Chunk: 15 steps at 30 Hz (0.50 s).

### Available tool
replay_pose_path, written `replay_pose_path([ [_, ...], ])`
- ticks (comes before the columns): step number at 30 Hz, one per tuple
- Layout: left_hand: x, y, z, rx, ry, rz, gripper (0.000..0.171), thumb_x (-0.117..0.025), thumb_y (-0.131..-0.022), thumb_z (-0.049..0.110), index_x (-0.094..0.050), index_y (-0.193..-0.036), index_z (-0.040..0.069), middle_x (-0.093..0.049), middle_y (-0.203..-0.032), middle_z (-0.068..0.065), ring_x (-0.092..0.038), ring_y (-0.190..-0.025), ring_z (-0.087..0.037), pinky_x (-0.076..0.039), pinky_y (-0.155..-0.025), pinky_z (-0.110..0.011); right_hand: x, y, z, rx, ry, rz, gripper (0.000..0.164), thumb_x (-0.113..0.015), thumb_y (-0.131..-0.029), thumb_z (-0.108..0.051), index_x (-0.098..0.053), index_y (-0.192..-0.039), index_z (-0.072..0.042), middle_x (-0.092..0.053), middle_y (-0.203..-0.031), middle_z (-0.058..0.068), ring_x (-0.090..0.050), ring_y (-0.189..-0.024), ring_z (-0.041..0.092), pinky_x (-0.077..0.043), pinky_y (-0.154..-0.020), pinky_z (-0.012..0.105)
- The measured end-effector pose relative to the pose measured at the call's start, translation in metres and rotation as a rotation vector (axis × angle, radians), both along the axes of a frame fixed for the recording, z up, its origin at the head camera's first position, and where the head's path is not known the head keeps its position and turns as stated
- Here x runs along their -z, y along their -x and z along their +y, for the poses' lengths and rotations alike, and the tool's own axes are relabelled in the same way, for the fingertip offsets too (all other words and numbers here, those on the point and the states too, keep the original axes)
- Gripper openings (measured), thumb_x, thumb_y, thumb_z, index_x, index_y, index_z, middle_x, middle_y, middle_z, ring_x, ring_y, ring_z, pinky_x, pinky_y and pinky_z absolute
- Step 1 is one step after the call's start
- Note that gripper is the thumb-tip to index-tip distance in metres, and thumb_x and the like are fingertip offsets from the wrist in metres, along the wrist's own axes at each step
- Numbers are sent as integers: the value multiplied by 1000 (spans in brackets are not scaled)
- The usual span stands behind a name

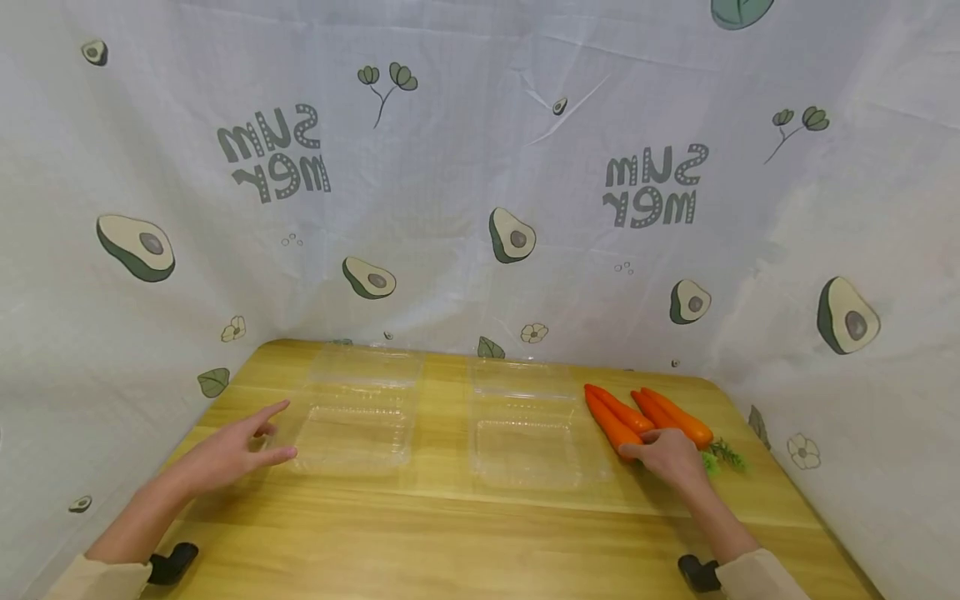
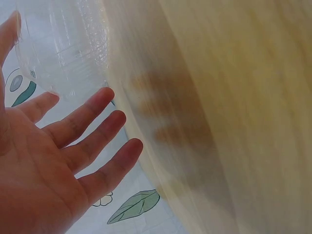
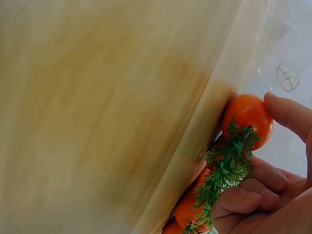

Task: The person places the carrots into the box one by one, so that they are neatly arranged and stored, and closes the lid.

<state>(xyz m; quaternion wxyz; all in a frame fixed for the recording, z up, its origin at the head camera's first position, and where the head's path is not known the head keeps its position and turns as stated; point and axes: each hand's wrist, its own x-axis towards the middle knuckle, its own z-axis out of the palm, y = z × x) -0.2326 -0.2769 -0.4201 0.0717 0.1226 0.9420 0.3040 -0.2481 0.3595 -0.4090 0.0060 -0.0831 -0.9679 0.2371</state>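
- your right hand (image 1: 670,458) pinches the held carrot (image 3: 247,117) near its thick, leafy end, thumb on one side and curled fingers on the other.
- the held carrot lies ahead and to the left of that hand, its narrow tip pointing away from you.
- the second carrot (image 1: 622,408) lies alongside it, just ahead of the same hand; whether your fingertips touch it too, i cannot tell.
- two more carrots (image 1: 681,418) lie side by side, just ahead and slightly right of your right hand.
- green leafy tops (image 1: 726,454) show to the right of that hand, and in the right wrist view they bunch beside your curled fingers.
- your left hand (image 1: 225,458) holds nothing, its fingers extended and spread apart.
- the left container (image 1: 352,437), clear plastic, sits just to the right of your left hand; i cannot tell if they touch.
- its left lid (image 1: 366,367) is folded back, away from you.
- the right container (image 1: 525,450) sits between your hands, nearer the right one, its right lid (image 1: 525,379) also folded back.
- the wooden table (image 1: 465,542) spreads beneath both hands.
- behind each hand are a pale sleeve (image 1: 761,577) and a black wrist piece (image 1: 699,573).
- ahead of both hands hangs a printed cloth (image 1: 442,167) with avocado halves and mirrored lettering.
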Motion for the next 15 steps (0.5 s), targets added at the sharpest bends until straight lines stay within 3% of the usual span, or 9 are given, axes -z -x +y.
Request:
replay_pose_path([
  [15,0,-1,0,2,-5,11,91,-65,-94,52,-24,-160,6,-56,-136,-30,-58,-120,-46,-48,-90,-61,-7,-5,0,34,63,1,71,-76,-86,-45,-64,-124,14,-58,-129,37,-60,-106,49,-50,-88,55],
])
